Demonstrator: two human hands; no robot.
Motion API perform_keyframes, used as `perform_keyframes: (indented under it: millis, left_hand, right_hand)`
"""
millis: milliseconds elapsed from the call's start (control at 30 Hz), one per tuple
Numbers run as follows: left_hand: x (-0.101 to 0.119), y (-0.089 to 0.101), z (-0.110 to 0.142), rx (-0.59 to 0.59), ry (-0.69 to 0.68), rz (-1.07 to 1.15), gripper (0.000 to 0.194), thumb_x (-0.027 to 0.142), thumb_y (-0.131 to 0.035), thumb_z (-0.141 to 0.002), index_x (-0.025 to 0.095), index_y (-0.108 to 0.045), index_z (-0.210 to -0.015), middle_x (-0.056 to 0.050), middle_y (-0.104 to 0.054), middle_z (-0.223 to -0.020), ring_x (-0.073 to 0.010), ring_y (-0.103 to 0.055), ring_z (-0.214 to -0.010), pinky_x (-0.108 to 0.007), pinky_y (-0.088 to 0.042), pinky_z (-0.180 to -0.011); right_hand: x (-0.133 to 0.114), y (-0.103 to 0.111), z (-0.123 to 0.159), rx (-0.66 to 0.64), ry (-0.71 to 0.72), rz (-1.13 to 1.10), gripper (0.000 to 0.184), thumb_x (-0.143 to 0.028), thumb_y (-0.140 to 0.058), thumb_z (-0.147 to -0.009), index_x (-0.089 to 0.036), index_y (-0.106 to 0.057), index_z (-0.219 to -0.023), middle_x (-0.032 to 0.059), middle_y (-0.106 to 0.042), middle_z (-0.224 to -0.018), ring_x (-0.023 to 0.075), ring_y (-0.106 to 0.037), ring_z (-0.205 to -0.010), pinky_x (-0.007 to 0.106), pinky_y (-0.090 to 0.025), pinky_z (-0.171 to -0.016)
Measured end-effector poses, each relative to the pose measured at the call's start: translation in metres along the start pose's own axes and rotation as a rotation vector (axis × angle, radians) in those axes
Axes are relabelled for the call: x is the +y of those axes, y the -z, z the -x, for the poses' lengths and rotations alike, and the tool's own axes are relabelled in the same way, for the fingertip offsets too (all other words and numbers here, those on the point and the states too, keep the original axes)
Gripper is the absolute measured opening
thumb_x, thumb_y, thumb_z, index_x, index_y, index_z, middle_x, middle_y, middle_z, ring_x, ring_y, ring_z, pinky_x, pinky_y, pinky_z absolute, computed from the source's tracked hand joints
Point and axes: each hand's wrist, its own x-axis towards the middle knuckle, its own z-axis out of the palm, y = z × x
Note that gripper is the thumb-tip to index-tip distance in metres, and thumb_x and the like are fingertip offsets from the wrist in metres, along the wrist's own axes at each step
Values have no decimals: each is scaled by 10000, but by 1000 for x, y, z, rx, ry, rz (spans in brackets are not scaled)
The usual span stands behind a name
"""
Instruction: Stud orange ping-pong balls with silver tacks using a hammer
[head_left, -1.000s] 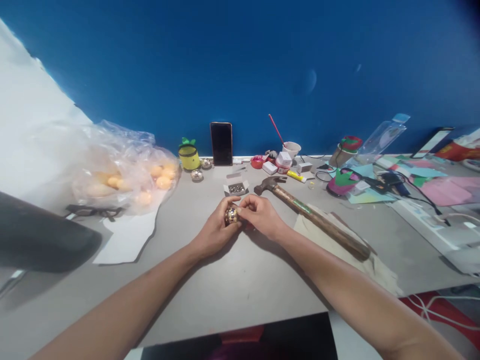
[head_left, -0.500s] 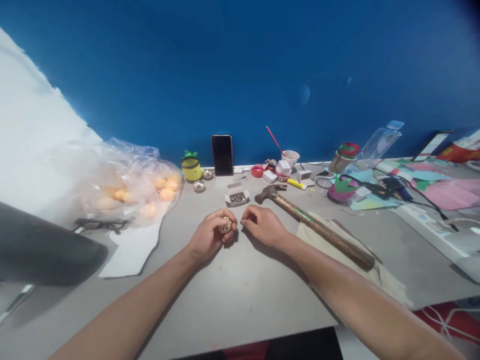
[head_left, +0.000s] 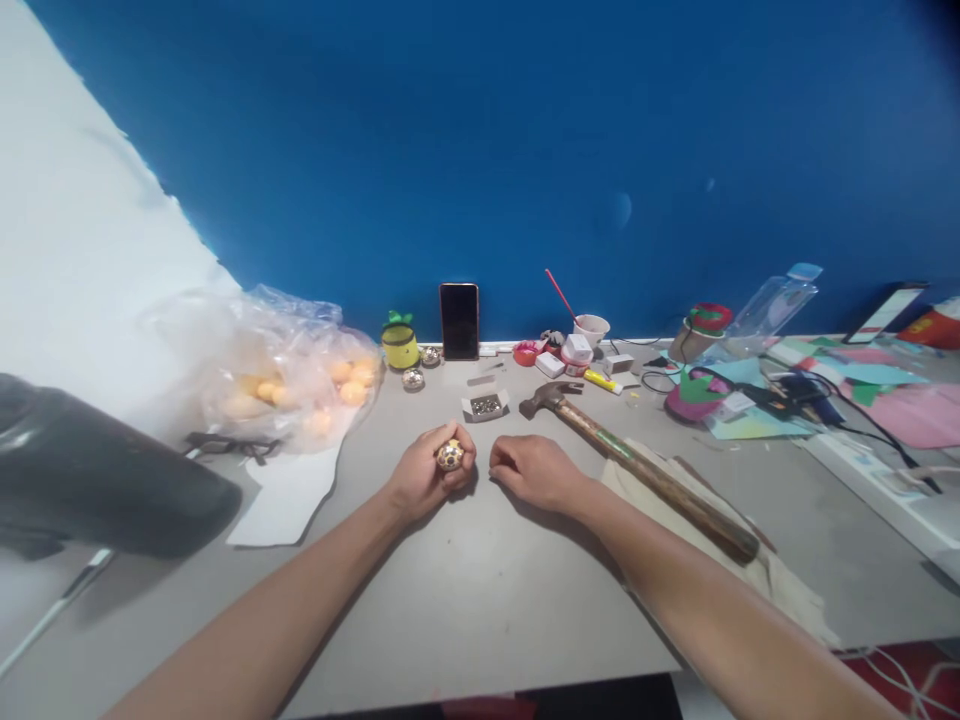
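Observation:
My left hand [head_left: 426, 478] is wrapped round a small ball [head_left: 450, 456], yellowish and studded with shiny metal tack heads. The studded side faces up between thumb and fingers. A short gap away, my right hand [head_left: 538, 470] rests on the table with its fingers curled and pressed together. Whatever its fingertips hold, if anything, is hidden. Just beyond both hands lies an open little box [head_left: 486, 406] of small silvery tacks. Two silver-studded balls, a nearer one [head_left: 412, 379] and a farther one [head_left: 431, 356], sit by the yellow pot [head_left: 400, 345].
A claw hammer [head_left: 637, 455] lies on a cloth [head_left: 780, 585] beside my right forearm. At left are a dark cylinder [head_left: 112, 470], glasses [head_left: 232, 444] and a plastic bag [head_left: 300, 360] with orange balls. A phone [head_left: 459, 322] leans on the wall; a power strip [head_left: 877, 490] lies right.
My left hand has turned the ball so that more of its studded face shows. My right hand stays curled close by. The whole view has shifted slightly.

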Motion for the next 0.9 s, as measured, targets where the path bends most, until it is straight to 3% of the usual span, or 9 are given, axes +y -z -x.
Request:
perform_keyframes:
  millis: [133,233,400,600,900]
  left_hand:
    - [2,0,-1,-70,-14,72,443,578,-623,-912,155,-643,-784,0,-545,-575,-94,-368,-412,-248,-297,-434]
    - [3,-1,0,-119,-30,30,320,475,-682,-896,165,-636,-833,48,-443,-504,-101,-385,-430,-241,-316,-467]
    - [1,-2,1,-100,-39,-51,225,298,-755,-816,187,-598,-933,57,-529,-649,-71,-382,-421,-224,-310,-431]
    - [0,-2,-1,-74,-62,-102,295,345,-752,-834,181,-519,-759,82,-418,-563,-61,-356,-430,-211,-299,-442]
    - [1,-4,1,-79,-58,-161,358,426,-760,-851,174,-524,-754,76,-425,-566,-58,-356,-427,-211,-281,-460]
  right_hand:
    - [1,0,0,-18,15,6,83,-210,-642,-899,-211,-724,-909,29,-746,-877,177,-621,-807,275,-341,-715]
    - [2,2,-1,-21,31,-3,75,-208,-646,-899,-209,-721,-893,26,-743,-872,173,-620,-808,271,-346,-720]
    - [3,4,-2,-18,19,-16,59,-223,-667,-895,-210,-724,-889,25,-746,-869,171,-619,-802,266,-352,-721]
    - [2,5,-2,-38,15,-15,68,-221,-666,-901,-210,-733,-896,26,-754,-891,169,-618,-813,264,-353,-717]
    - [2,8,-2,-43,34,-7,64,-235,-678,-910,-211,-737,-907,30,-757,-918,174,-626,-839,273,-356,-729]
